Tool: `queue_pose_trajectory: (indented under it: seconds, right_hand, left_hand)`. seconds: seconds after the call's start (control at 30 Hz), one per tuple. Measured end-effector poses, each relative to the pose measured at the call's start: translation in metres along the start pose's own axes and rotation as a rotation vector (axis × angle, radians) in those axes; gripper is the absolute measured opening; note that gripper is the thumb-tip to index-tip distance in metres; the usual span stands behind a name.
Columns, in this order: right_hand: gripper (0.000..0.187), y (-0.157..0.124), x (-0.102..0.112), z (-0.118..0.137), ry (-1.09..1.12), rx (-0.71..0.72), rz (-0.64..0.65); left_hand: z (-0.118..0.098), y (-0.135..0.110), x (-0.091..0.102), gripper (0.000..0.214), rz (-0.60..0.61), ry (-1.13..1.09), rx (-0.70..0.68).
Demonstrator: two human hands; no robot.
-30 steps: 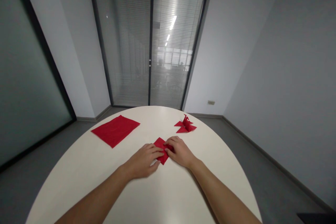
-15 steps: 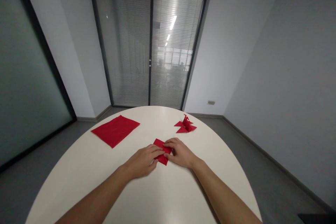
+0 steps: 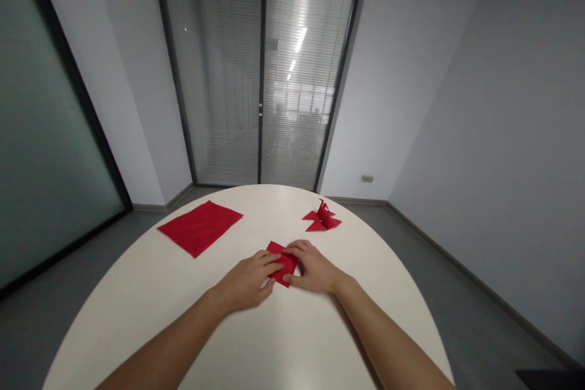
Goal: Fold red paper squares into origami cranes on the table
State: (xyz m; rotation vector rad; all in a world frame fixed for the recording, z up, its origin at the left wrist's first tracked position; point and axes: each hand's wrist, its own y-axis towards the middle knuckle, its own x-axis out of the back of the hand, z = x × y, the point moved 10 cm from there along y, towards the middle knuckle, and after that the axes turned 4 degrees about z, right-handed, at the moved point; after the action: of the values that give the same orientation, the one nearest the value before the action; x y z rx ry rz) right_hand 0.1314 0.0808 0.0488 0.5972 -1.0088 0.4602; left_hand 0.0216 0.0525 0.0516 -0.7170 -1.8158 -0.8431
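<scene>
A small folded square of red paper (image 3: pixel 286 267) lies flat on the white table between my hands. My left hand (image 3: pixel 253 277) rests on its left part with fingers stretched out over the paper and the thumb at the lower left edge. From the right, my right hand (image 3: pixel 313 265) touches it: the fingertips lie near the upper corner, the thumb near the lower edge, with a gap between them. Parts of the paper are hidden under the fingers. Beyond my right hand stands a folded red paper crane (image 3: pixel 322 218).
A larger flat red sheet (image 3: pixel 200 228) with faint creases lies at the far left of the round white table (image 3: pixel 269 341). Behind the table's far edge stand a glass partition with blinds (image 3: pixel 219 85) and grey walls. A dark object (image 3: pixel 548 379) shows at the lower right.
My left fingers have drawn back slightly to the left, and my right thumb and fingertips have shifted a little on the paper. More of its middle shows now.
</scene>
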Motion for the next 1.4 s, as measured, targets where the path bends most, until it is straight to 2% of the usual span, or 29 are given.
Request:
queue_pose_trajectory:
  seconds: [0.3, 0.43, 0.57, 0.67, 1.0, 1.07, 1.23, 1.4]
  right_hand:
    - [0.056, -0.002, 0.002, 0.001, 0.015, -0.018, 0.004]
    - [0.041, -0.003, 0.006, 0.005, 0.027, 0.034, 0.028]
    - [0.027, -0.002, 0.007, -0.003, 0.045, -0.023, 0.013]
    - [0.029, -0.002, 0.007, -0.005, 0.062, -0.034, 0.002]
    - [0.055, -0.004, 0.006, -0.002, 0.084, 0.004, 0.074]
    - [0.052, -0.005, 0.006, -0.001, 0.064, 0.015, 0.066]
    - [0.027, -0.004, 0.010, 0.011, -0.004, 0.073, 0.055]
    - [0.029, -0.001, 0.009, 0.008, -0.053, 0.067, 0.006]
  left_hand:
    - [0.000, -0.001, -0.001, 0.049, 0.009, 0.040, 0.015]
    - [0.003, -0.002, -0.004, 0.048, 0.007, 0.053, -0.001]
    - [0.002, -0.002, -0.004, 0.048, 0.007, 0.047, -0.019]
    - [-0.001, -0.002, -0.001, 0.049, 0.008, 0.038, -0.029]
    - [-0.003, -0.002, -0.001, 0.045, 0.047, 0.063, -0.001]
    - [-0.003, -0.002, -0.001, 0.045, 0.047, 0.066, -0.001]
    - [-0.004, -0.001, -0.001, 0.045, 0.046, 0.069, -0.005]
    - [0.000, -0.001, -0.005, 0.048, 0.042, 0.079, 0.004]
